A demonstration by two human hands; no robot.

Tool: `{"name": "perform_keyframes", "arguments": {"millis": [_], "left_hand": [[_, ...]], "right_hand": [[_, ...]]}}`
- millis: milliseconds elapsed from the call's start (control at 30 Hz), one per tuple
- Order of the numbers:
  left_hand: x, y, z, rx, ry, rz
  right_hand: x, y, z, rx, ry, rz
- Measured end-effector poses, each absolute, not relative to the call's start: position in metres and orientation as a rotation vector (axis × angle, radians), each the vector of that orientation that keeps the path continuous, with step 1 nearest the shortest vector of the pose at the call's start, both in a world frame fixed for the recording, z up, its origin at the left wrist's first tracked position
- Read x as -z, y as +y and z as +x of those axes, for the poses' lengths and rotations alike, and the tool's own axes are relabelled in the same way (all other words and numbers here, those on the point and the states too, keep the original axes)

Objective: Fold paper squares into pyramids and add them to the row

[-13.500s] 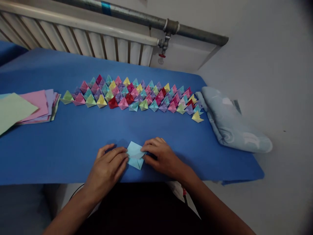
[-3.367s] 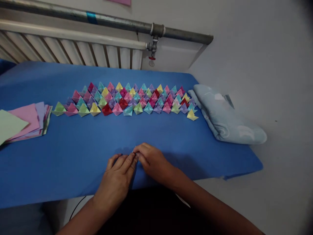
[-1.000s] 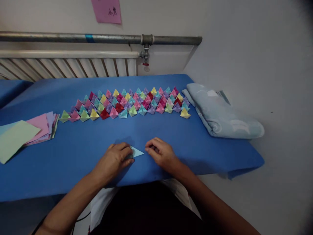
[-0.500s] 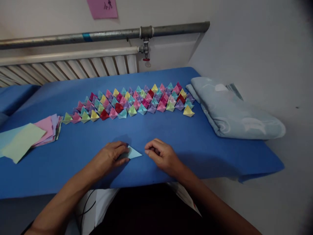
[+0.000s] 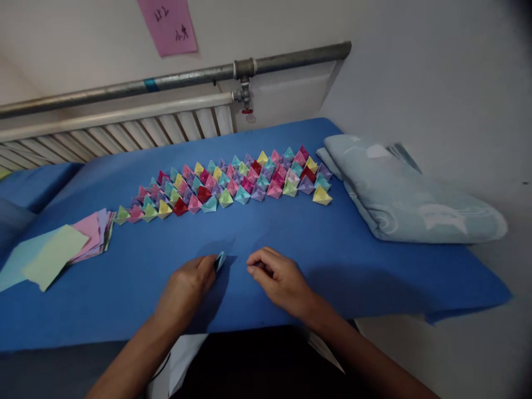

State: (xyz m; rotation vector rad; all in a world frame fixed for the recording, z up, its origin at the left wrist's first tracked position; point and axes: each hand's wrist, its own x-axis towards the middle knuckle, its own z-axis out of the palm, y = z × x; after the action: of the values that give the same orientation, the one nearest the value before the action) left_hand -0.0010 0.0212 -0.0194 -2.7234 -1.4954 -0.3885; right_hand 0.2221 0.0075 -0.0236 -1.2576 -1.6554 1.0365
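Observation:
Between the thumb and fingers of my left hand (image 5: pixel 188 285) is a small folded light-blue paper (image 5: pixel 220 260), raised and turned nearly edge-on. Much of that paper is hidden by the fingers. To its right, apart from the paper, my right hand (image 5: pixel 280 277) is closed with fingertips and thumb close together; whether anything small is inside cannot be seen. Beyond both hands, rows of small folded paper boats (image 5: pixel 225 198) in many colours stand on the blue surface (image 5: pixel 158 305).
Loose green paper (image 5: pixel 56 255) lies on coloured sheets at the left. A folded pale-green blanket (image 5: pixel 411 194) rests at the right. Behind the surface are a white radiator (image 5: pixel 158 130), a metal pipe (image 5: pixel 299 58) and a pink note (image 5: pixel 169 27) on the wall.
My left hand has lifted and turned the light-blue paper, which lay flat as a triangle before. My right hand has kept nearly the same pose. The head view has shifted slightly.

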Motion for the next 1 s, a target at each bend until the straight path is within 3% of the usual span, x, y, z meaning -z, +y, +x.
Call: {"name": "perform_keyframes", "arguments": {"millis": [200,667,1000], "left_hand": [[0.008,0.018,0.036,0.862,-1.753,-2.537],[-0.001,0.022,0.072,1.159,-2.003,-2.462],[-0.018,0.018,0.081,1.598,-2.372,-2.476]], "right_hand": [[0.010,0.007,0.200,-1.020,-1.613,-1.280],[0.004,0.024,0.210,-0.650,-1.753,-1.489],[0.012,0.017,0.219,-0.654,-1.517,-1.192]]}}
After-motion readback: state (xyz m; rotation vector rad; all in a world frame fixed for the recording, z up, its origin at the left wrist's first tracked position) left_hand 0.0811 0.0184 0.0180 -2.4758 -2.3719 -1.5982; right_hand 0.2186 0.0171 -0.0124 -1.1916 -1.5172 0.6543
